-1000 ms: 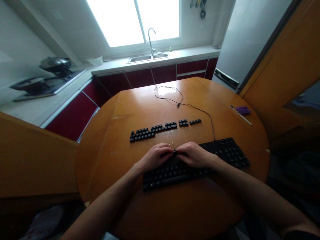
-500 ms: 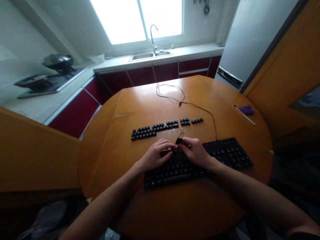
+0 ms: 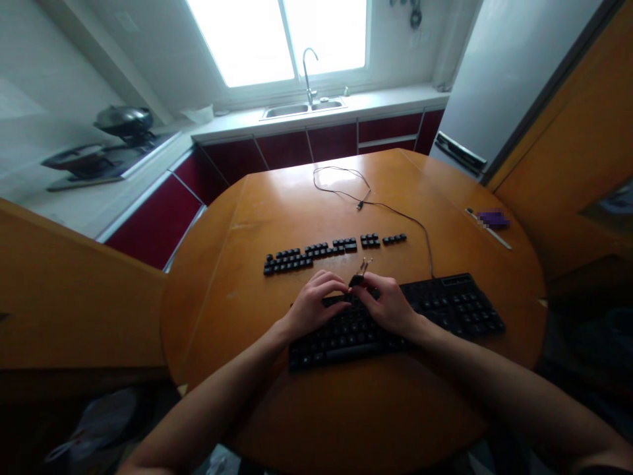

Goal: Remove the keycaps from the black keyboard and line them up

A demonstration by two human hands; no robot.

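A black keyboard (image 3: 341, 346) lies across the near part of the table, tilted slightly. My right hand (image 3: 390, 307) is closed on a keycap puller (image 3: 357, 280), a black grip with thin wire prongs pointing up and away from me. My left hand (image 3: 316, 303) rests over the keyboard's upper left part. Its index finger and thumb are apart, the fingertips close to the puller and to the right fingers. Whether a small key lies between the two hands is hidden. Beyond the hands, loose black keycaps (image 3: 289, 264) stand in rows on the table.
The keyboard's cable (image 3: 405, 216) runs to the back of the round wooden table (image 3: 237, 277), its plug (image 3: 360, 205) near the middle. At the right lie a thin white stick (image 3: 497, 239) and a purple item (image 3: 493, 219). A sink (image 3: 287, 111) and stove stand beyond.
My view has shifted slightly, so the whole scene sits a little further right. The puller's prongs lean a bit more to the right. Both hands stay over the same part of the keyboard.
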